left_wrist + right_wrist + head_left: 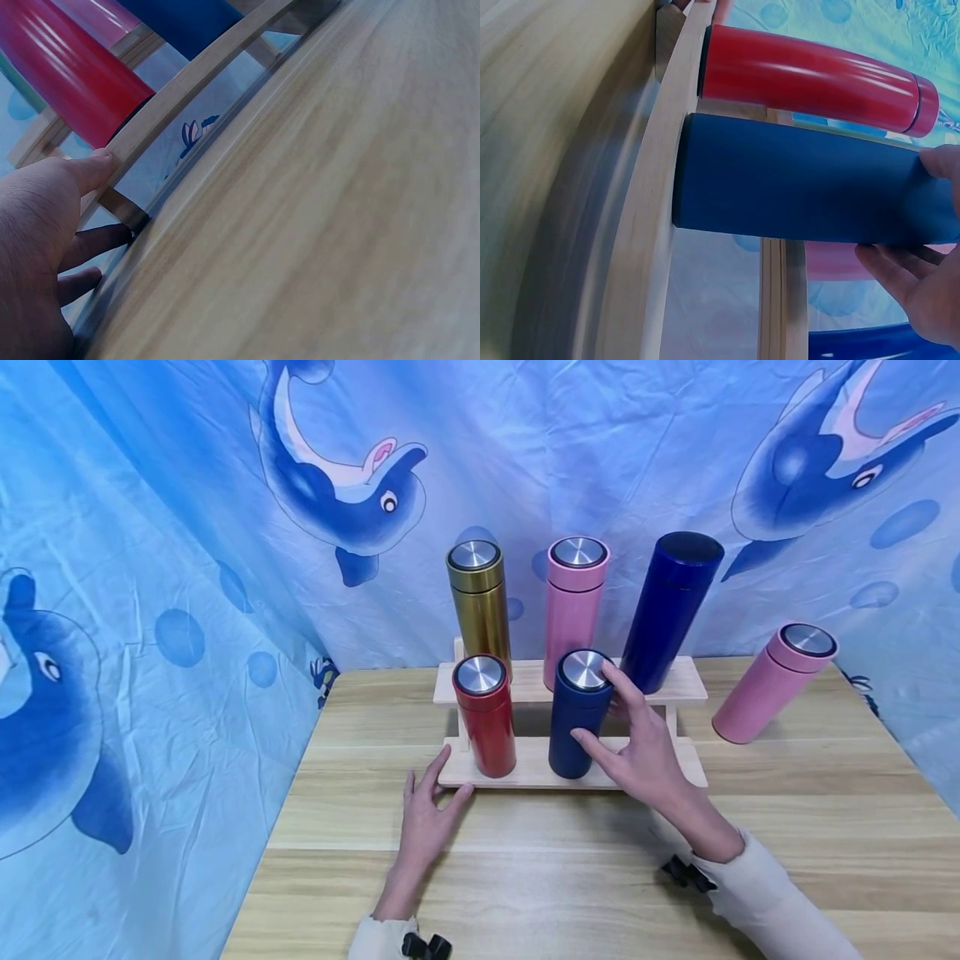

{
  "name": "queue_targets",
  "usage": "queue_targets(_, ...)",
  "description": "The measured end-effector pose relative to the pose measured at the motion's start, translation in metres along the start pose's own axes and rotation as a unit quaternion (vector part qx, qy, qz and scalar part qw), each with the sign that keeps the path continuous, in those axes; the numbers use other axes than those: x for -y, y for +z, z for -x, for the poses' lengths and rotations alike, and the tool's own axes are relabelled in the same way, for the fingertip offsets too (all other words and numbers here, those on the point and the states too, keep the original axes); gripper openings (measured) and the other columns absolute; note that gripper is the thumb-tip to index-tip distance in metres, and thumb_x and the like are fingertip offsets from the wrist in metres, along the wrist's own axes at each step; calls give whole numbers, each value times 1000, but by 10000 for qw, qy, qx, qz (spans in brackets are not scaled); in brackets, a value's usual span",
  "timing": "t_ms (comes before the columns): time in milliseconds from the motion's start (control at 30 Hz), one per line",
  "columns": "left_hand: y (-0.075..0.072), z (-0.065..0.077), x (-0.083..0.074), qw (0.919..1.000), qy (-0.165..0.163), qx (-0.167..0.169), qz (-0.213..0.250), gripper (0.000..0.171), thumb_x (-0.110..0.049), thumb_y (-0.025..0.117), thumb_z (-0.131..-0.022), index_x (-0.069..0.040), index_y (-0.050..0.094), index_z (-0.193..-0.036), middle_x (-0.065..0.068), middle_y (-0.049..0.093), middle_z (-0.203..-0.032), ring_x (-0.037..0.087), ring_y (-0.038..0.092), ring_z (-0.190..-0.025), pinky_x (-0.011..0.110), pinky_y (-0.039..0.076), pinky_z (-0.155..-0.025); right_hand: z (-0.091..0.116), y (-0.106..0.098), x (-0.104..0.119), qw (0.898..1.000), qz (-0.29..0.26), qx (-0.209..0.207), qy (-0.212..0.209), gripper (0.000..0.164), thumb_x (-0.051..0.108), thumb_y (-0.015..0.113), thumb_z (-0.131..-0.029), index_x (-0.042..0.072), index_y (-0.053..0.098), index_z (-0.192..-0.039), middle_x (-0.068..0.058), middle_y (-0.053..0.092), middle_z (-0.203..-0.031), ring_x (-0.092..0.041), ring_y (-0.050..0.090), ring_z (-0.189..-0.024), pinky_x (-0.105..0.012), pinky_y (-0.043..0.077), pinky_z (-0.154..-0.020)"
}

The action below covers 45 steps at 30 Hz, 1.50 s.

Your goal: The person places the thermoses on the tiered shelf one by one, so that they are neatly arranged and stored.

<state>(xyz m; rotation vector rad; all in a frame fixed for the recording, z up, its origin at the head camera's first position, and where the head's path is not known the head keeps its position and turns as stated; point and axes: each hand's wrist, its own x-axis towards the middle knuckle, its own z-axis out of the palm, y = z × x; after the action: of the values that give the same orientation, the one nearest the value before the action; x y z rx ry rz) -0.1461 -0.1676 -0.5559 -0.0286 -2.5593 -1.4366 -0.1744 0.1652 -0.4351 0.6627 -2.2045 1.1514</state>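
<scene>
A two-tier wooden rack (536, 768) stands on the table and carries several thermos flasks. My right hand (651, 756) holds a navy blue thermos flask (579, 718) from its right side, with the thumb on its front and a finger near its silver lid. The flask stands upright on the lower shelf; its base meets the board in the right wrist view. My left hand (427, 817) grips the left end of that shelf, thumb over the front edge in the left wrist view. Beside it, a red thermos flask (487, 727) stands on the same shelf.
On the upper shelf stand a gold flask (480, 610), a pink flask (573, 610) and a taller dark blue flask (670, 614). Another pink flask (772, 685) stands on the wooden table (817, 827) to the right. A blue dolphin-print curtain (510, 443) hangs behind.
</scene>
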Motion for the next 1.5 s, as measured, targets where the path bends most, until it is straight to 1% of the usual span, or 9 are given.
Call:
queue_targets(100,1,0,2,9998,173,-65,3,76,-32,86,-100,-23,52,-167,22,80,-125,40,77,-122,62,7,-139,0,-2,1,9999,23,80,71,108,-3,93,-83,13,33,-172,-27,63,-149,-42,75,-121,-58,67,-92)
queue_targets(200,1,1,4,9997,212,-137,26,76,-37,87,-98,-28,53,-166,20,81,-124,39,77,-121,56,8,-140,0,-4,2,10000,50,83,21,108,-1,93,-84,13,32,-173,-27,61,-154,-44,72,-126,-63,64,-94)
queue_targets(367,1,1,4,9998,145,-129,72,76,-40,86,-98,-30,54,-166,20,80,-126,39,77,-122,54,7,-140,0,-7,0,9992,12,-239,-333,87,38,84,-102,6,38,-169,-25,59,-157,-37,69,-131,-36,59,-110)
queue_targets(467,0,1,2,9999,98,-63,40,77,-36,86,-99,-26,52,-167,22,79,-128,41,76,-123,60,6,-139,0,-11,-1,9972,-249,-483,-522,88,54,73,-105,-3,41,-164,-26,59,-154,-25,66,-137,-22,54,-113)
queue_targets(633,-1,0,-1,10000,-43,15,-8,77,-33,87,-99,-24,52,-167,22,78,-131,39,75,-126,59,4,-140,1,-20,-7,9911,-609,-843,-835,89,48,76,-105,-14,41,-158,-31,61,-145,-19,61,-142,-22,56,-111)
queue_targets(900,-2,0,-2,9999,-76,81,-14,77,-31,87,-99,-24,51,-167,21,78,-133,38,74,-128,57,4,-140,9,-40,-20,9854,-355,-1332,-1004,84,49,75,-106,-16,44,-151,-28,66,-139,-17,64,-136,-19,56,-106)
queue_targets(1033,-1,0,-1,9999,-105,55,-25,77,-32,87,-99,-24,52,-167,22,77,-133,39,74,-128,58,4,-140,10,-49,-22,9818,-289,-1600,-979,86,51,75,-105,-18,46,-148,-33,66,-131,-13,66,-133,-18,56,-104)
queue_targets(1300,6,1,13,9989,371,-288,28,75,-41,87,-97,-32,55,-164,18,81,-127,35,79,-116,44,9,-140,18,-65,-33,9792,-177,-1930,-595,87,49,79,-102,-19,47,-147,-36,68,-128,-8,68,-128,-17,55,-106)
queue_targets(1500,5,2,10,9976,609,-308,64,73,-44,84,-100,-26,55,-165,24,79,-127,42,79,-114,58,11,-139,24,-75,-40,9765,-181,-2145,-123,74,19,83,-96,-17,47,-151,-27,71,-129,-7,67,-126,-20,53,-108)
